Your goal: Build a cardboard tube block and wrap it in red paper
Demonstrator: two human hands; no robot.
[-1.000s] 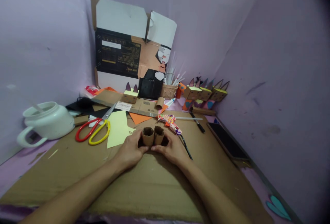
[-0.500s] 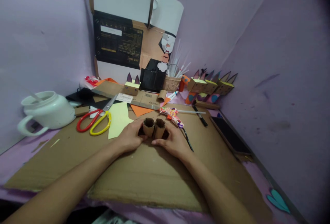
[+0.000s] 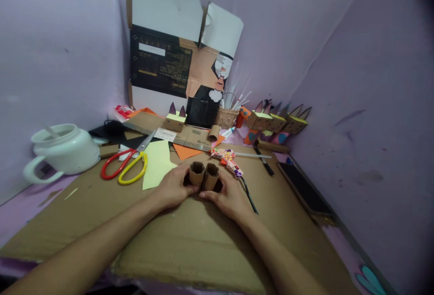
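Two short brown cardboard tubes (image 3: 204,176) stand upright side by side, touching, on a large cardboard sheet (image 3: 190,236). My left hand (image 3: 174,187) presses against the left tube, fingers curled around it. From the other side, my right hand (image 3: 228,195) clasps the right tube in the same way. Both hands squeeze the pair together. A patterned glue gun (image 3: 228,159) lies just behind my right hand, its black cord (image 3: 248,195) running past my wrist.
Red and yellow scissors (image 3: 124,166) and yellow paper (image 3: 156,163) lie to the left, with a white jug (image 3: 61,151) farther left. Cardboard boxes with pointed ears (image 3: 277,121), a basket of sticks (image 3: 228,115) and an opened carton (image 3: 176,66) stand at the back. A dark phone (image 3: 303,188) lies at right.
My hands stay clasped on the two tubes; only the camera view has shifted slightly.
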